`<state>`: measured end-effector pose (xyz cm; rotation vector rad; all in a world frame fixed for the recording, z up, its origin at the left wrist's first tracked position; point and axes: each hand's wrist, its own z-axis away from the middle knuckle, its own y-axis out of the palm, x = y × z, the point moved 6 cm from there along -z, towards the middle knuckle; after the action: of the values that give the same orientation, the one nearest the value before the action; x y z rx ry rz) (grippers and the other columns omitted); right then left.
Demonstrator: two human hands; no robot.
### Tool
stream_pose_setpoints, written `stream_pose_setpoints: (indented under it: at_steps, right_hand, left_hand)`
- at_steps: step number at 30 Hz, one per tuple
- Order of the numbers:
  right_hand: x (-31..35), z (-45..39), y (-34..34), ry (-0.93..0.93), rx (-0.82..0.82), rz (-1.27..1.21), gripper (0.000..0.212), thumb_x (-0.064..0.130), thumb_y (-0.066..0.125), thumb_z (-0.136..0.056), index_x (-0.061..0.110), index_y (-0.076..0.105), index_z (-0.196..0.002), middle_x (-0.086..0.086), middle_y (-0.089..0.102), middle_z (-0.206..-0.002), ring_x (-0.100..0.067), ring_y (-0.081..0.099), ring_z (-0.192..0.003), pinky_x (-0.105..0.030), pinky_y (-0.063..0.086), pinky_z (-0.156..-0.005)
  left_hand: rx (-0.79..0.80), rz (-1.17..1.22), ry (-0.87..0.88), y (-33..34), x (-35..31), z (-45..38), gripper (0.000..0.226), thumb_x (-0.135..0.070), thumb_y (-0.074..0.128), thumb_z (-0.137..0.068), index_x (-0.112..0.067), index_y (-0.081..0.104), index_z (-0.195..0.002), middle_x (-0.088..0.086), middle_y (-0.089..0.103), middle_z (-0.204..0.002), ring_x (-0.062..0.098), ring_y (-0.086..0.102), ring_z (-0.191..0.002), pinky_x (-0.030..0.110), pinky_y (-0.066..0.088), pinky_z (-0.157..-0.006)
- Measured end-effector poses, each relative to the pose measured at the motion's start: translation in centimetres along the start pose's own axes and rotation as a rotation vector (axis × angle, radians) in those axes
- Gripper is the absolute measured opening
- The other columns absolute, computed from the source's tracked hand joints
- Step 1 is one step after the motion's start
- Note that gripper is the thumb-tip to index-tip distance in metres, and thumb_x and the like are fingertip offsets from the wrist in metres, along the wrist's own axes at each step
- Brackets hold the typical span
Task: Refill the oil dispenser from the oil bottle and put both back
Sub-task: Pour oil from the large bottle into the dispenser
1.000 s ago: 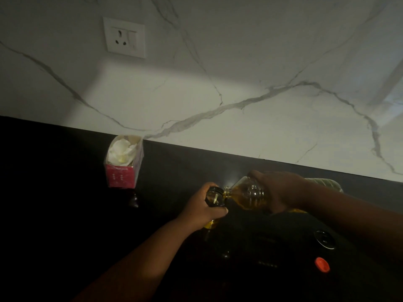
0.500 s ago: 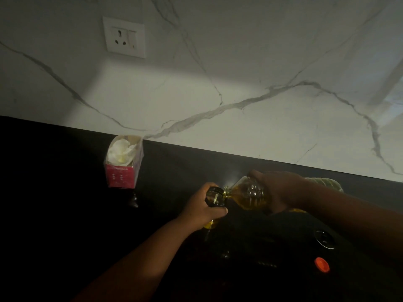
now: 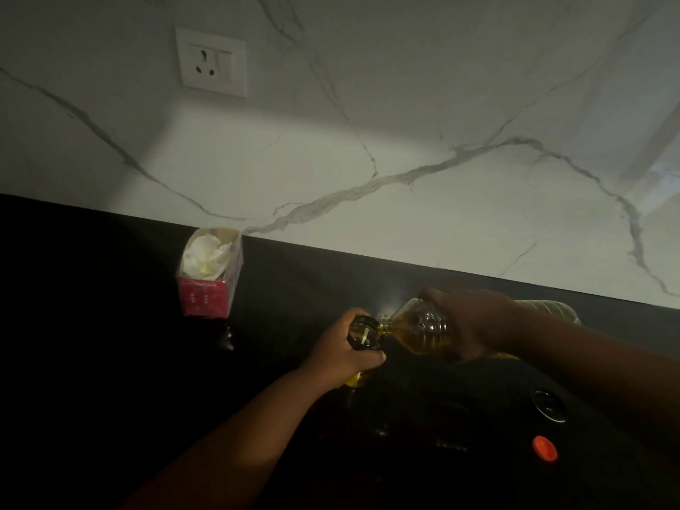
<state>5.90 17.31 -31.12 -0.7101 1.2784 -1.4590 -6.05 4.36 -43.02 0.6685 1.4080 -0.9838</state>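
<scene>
**Oil transfer: bottle mouth at dispenser opening**

The left hand point(image 3: 346, 349) is closed around the oil dispenser point(image 3: 364, 333), just below centre of the frame, with its dark open top facing up. The right hand point(image 3: 474, 325) is wrapped around the oil bottle point(image 3: 415, 331), tipped sideways, neck touching the dispenser rim. An orange cap point(image 3: 544, 449) lies on the black countertop point(image 3: 110, 325) at lower right. A pink tissue box point(image 3: 209, 277) stands at left, against the marble wall point(image 3: 404, 141).

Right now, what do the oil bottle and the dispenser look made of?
Oil bottle: clear ribbed plastic by the look, since yellow oil shows through moulded ridges. Dispenser: dark glossy rim and a see-through body with yellow oil below the left hand; glass or plastic, too dim to tell.
</scene>
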Motion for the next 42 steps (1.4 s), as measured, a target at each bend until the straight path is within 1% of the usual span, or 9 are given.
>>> stream_pose_setpoints:
  at_steps: [6,9,11,16,19,22,31,37,42]
  right_hand:
    - [-0.07,-0.21,-0.01,0.006,-0.001,0.006,0.095,0.044,0.082,-0.059,0.028,0.029,-0.135,-0.001,0.061,-0.117,-0.019,0.061,-0.102,-0.031,0.051,-0.083]
    - [-0.13,-0.1,0.13,0.009,-0.017,0.006,0.094,0.045,0.082,-0.059,0.029,0.029,-0.134,-0.001,0.062,-0.116,-0.02,0.062,-0.102,-0.032,0.051,-0.083]
    - [-0.18,-0.04,0.24,0.011,-0.021,0.008,0.092,0.045,0.081,-0.059,0.029,0.029,-0.133,-0.001,0.062,-0.115,-0.02,0.062,-0.101,-0.032,0.051,-0.082]
    - [-0.08,0.0,0.11,0.008,-0.01,0.012,0.093,0.046,0.081,-0.059,0.028,0.029,-0.134,-0.002,0.061,-0.117,-0.02,0.062,-0.102,-0.035,0.053,-0.084]
    - [-0.03,0.04,0.11,0.02,-0.006,0.024,0.094,0.045,0.081,-0.059,0.028,0.028,-0.134,-0.002,0.061,-0.117,-0.02,0.062,-0.102,-0.034,0.053,-0.082]
    - [-0.04,0.05,0.12,0.021,-0.006,0.016,0.093,0.045,0.082,-0.057,0.029,0.028,-0.132,-0.001,0.062,-0.114,-0.02,0.063,-0.101,-0.036,0.054,-0.082]
    - [0.16,0.06,-0.05,0.013,0.01,0.003,0.095,0.043,0.083,-0.06,0.026,0.028,-0.136,-0.002,0.06,-0.118,-0.02,0.061,-0.103,-0.034,0.052,-0.084]
    - [0.08,0.06,-0.06,0.01,-0.001,0.01,0.093,0.046,0.081,-0.059,0.027,0.029,-0.135,-0.002,0.061,-0.117,-0.021,0.062,-0.101,-0.032,0.052,-0.083]
    - [-0.07,-0.15,0.14,0.008,-0.002,-0.002,0.095,0.047,0.082,-0.056,0.028,0.029,-0.134,-0.002,0.062,-0.115,-0.02,0.063,-0.101,-0.038,0.054,-0.085]
  left_hand:
    - [0.009,0.005,0.002,0.04,-0.13,0.1,0.062,-0.02,0.083,-0.071,-0.044,0.049,-0.117,-0.001,0.059,-0.117,0.019,0.062,-0.105,0.048,0.054,-0.094]
    - [-0.002,-0.002,0.001,0.02,-0.08,0.09,0.066,-0.031,0.083,-0.063,-0.042,0.05,-0.119,0.0,0.06,-0.116,0.02,0.063,-0.105,0.049,0.054,-0.094]
    - [-0.006,0.002,0.003,-0.01,-0.01,0.03,0.066,-0.03,0.083,-0.063,-0.042,0.051,-0.119,0.0,0.06,-0.116,0.02,0.063,-0.105,0.049,0.054,-0.094]
    - [-0.007,0.015,0.004,-0.01,0.13,-0.11,0.06,-0.022,0.084,-0.069,-0.049,0.05,-0.111,-0.002,0.061,-0.114,0.019,0.063,-0.104,0.048,0.055,-0.093]
    - [-0.007,0.016,0.004,-0.06,0.12,-0.05,0.061,-0.02,0.084,-0.07,-0.045,0.051,-0.114,0.0,0.061,-0.114,0.019,0.064,-0.103,0.048,0.055,-0.093]
    - [0.002,0.007,0.005,0.0,0.1,-0.07,0.061,-0.023,0.083,-0.069,-0.044,0.051,-0.116,0.0,0.061,-0.115,0.019,0.064,-0.104,0.049,0.055,-0.093]
    - [-0.004,0.005,0.024,-0.02,-0.08,0.03,0.055,-0.025,0.083,-0.066,-0.053,0.052,-0.102,-0.003,0.063,-0.109,0.02,0.065,-0.102,0.052,0.054,-0.094]
    - [0.011,-0.002,0.02,0.03,-0.31,0.06,0.056,-0.02,0.083,-0.071,-0.049,0.05,-0.106,-0.002,0.061,-0.112,0.02,0.063,-0.104,0.051,0.053,-0.094]
    - [0.002,-0.002,0.018,0.0,-0.29,0.14,0.058,-0.024,0.083,-0.067,-0.049,0.051,-0.108,-0.001,0.061,-0.114,0.02,0.063,-0.104,0.051,0.054,-0.093]
